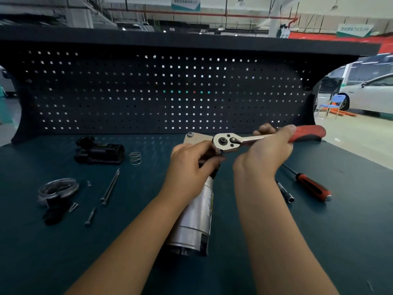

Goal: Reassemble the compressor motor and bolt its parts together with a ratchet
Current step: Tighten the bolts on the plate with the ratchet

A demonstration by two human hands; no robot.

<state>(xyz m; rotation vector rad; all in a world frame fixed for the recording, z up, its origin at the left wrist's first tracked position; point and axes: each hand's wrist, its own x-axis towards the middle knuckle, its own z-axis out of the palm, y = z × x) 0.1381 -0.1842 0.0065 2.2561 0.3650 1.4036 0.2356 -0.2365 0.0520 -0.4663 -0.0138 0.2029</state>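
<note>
The silver compressor motor [195, 220] lies lengthwise on the dark bench, its far end under my hands. My left hand [189, 165] grips that far end, fingers curled round the dark top part. My right hand [265, 152] holds the ratchet [226, 141] by its red handle [308, 133]. The ratchet's chrome head sits over the motor's far end, just right of my left fingers. What the head is seated on is hidden.
On the left lie a black plastic housing [100, 152], a wire spring [135, 157], a metal ring cap [58, 189], long bolts [110, 187] and small screws [91, 216]. A red-handled screwdriver [312, 186] and a socket extension [285, 191] lie right. A pegboard [165, 92] backs the bench.
</note>
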